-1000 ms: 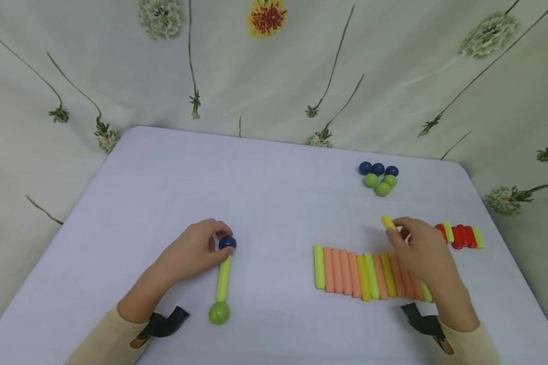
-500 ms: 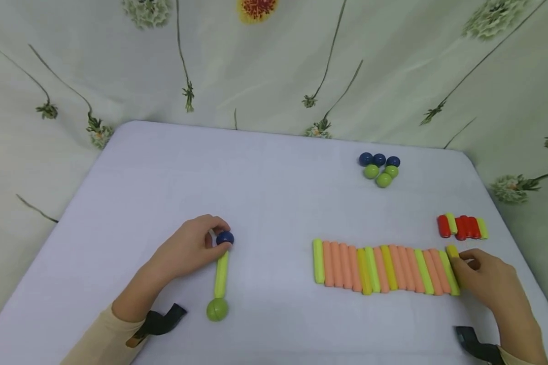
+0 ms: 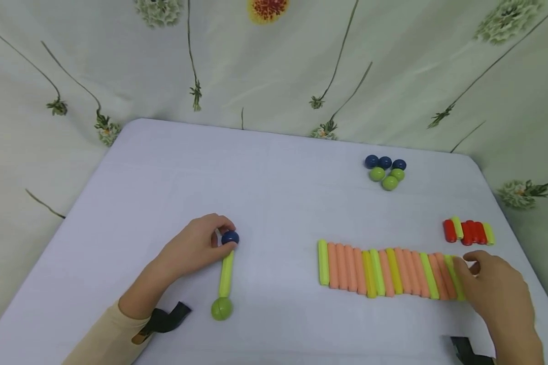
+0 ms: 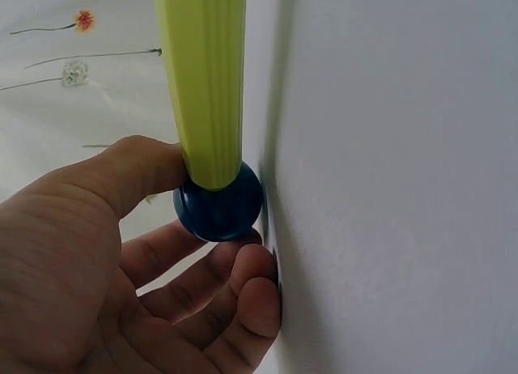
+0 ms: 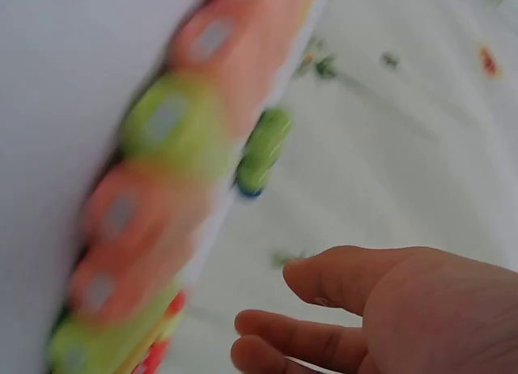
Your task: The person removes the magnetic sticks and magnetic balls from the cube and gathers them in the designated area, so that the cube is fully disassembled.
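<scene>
My left hand (image 3: pixel 200 247) pinches a dark blue ball (image 4: pixel 217 208) between thumb and fingers. A yellow-green rod (image 3: pixel 226 274) runs from that ball towards me and ends at a green ball (image 3: pixel 221 308). My right hand (image 3: pixel 502 289) is at the right end of a row of side-by-side rods, salmon (image 3: pixel 341 266), yellow-green (image 3: pixel 323 263) and yellow (image 3: pixel 395 268). In the right wrist view its thumb and fingers stand apart with nothing between them. Grey ends show on the rods there. The hand hides the row's last part in the head view.
At the back right, blue balls (image 3: pixel 385 162) and green balls (image 3: pixel 390 183) lie clustered. Short red pieces (image 3: pixel 468 232) and short yellow-green pieces (image 3: pixel 488 234) lie beyond my right hand. A flower-print cloth (image 3: pixel 274 66) hangs behind the white table (image 3: pixel 237 167).
My right hand has carried a yellow rod rightward and down to the row's right end, and its fingers have since come apart. My left hand keeps its hold on the blue ball.
</scene>
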A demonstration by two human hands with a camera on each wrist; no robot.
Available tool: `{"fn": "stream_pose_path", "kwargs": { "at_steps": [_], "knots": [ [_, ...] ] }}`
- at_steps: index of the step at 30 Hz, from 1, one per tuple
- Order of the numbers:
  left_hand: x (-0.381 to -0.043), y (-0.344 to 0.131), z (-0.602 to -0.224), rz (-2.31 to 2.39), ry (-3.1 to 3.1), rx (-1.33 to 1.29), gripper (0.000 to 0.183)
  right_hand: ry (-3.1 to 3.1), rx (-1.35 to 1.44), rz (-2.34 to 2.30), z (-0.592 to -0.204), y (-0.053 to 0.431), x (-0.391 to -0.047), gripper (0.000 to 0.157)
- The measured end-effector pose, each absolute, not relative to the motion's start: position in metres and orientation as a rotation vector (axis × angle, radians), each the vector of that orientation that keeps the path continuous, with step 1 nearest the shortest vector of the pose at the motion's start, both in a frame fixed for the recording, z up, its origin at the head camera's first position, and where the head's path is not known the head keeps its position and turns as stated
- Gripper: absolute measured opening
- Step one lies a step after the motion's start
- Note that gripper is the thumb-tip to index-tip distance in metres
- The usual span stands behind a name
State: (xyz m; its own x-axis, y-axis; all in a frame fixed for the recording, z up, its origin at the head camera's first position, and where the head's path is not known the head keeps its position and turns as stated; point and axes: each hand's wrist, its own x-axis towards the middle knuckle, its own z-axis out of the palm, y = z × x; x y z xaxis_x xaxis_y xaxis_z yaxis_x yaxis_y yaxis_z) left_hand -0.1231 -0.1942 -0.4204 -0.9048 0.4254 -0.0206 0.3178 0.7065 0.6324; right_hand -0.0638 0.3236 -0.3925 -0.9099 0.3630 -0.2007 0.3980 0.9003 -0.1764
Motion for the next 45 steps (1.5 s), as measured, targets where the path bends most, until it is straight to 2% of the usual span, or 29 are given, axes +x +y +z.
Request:
{"fn": "stream_pose_path", "kwargs": {
  "at_steps": [6,11,17,25,31,35,45],
  "knots": [
    [-0.12,-0.195,-0.421,0.972,2.745,0.605,0.028,3.121,0.19,-0.362,-0.379,0.234,-0.058,0.036],
    [-0.12,-0.196,-0.421,0.967,2.754,0.605,0.029,3.147,-0.215,-0.447,-0.383,0.164,-0.055,0.022],
    [-0.122,-0.194,-0.421,0.958,2.764,0.614,0.029,3.073,-0.721,-0.593,-0.393,0.108,-0.049,0.021],
    [-0.121,-0.195,-0.422,0.972,2.757,0.609,0.028,2.742,-0.817,-0.76,-0.403,0.038,-0.037,0.029],
    [-0.121,-0.195,-0.422,0.983,2.764,0.608,0.028,2.746,-0.9,-0.7,-0.415,0.001,-0.028,0.038],
    [-0.121,-0.194,-0.423,0.976,2.762,0.591,0.028,2.761,-0.901,-0.708,-0.418,-0.009,-0.028,0.037],
    [-0.122,-0.194,-0.424,0.959,2.78,0.597,0.026,2.653,-0.869,-0.955,-0.422,-0.007,-0.032,0.024]
  ]
}}
